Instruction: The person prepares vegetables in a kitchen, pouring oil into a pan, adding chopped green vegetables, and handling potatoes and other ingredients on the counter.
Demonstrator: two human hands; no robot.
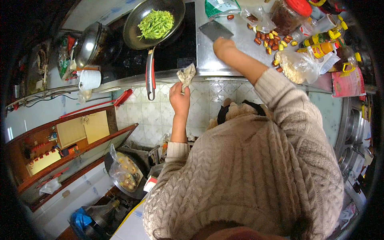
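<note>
My right hand (225,49) is closed round the handle of a cleaver (216,30), whose dark, broad blade is over the steel countertop (208,60). My left hand (179,98) pinches a crumpled, pale rag (186,75) just in front of the stove's edge. To the left, a frying pan (132,34) sits on the black cooktop (188,44), its red and grey handle (150,76) pointing toward me. Sliced green vegetables (156,25) lie in a heap inside the pan. My right fingers hide most of the cleaver's handle.
Red dates (269,42) are scattered right of the cleaver, near a red-lidded jar (289,18) and several bottles (320,50). A clear bag of pale food (294,66) lies by the counter's front edge. A lidded wok (89,44) stands at the left.
</note>
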